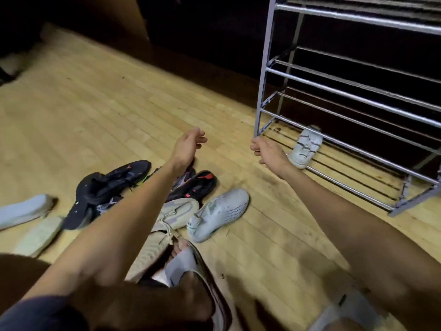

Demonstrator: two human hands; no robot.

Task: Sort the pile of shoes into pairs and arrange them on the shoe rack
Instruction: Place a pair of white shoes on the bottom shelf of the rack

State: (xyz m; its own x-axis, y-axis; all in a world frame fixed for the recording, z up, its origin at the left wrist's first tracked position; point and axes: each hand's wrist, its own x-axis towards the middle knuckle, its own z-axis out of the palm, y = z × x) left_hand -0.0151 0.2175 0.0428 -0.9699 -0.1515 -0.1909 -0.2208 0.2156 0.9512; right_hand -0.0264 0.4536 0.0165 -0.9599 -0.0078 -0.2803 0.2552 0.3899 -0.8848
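Note:
A metal shoe rack (317,78) stands at the right; one white sneaker (305,148) lies on its lowest shelf. A matching white sneaker (219,215) lies on the floor by the pile. The pile holds a beige knit shoe (177,211), a black shoe with red marks (198,185), a black sneaker (124,175) and pale shoes (21,211) at the left. My left hand (188,145) hovers above the pile, fingers loosely curled, holding nothing. My right hand (268,152) hangs empty just left of the shelved sneaker, near the rack's front corner.
Light wooden floor (95,115) spreads left of the rack. Dark furniture runs along the back wall. My knees and my feet in grey slides (181,263) fill the bottom of the view.

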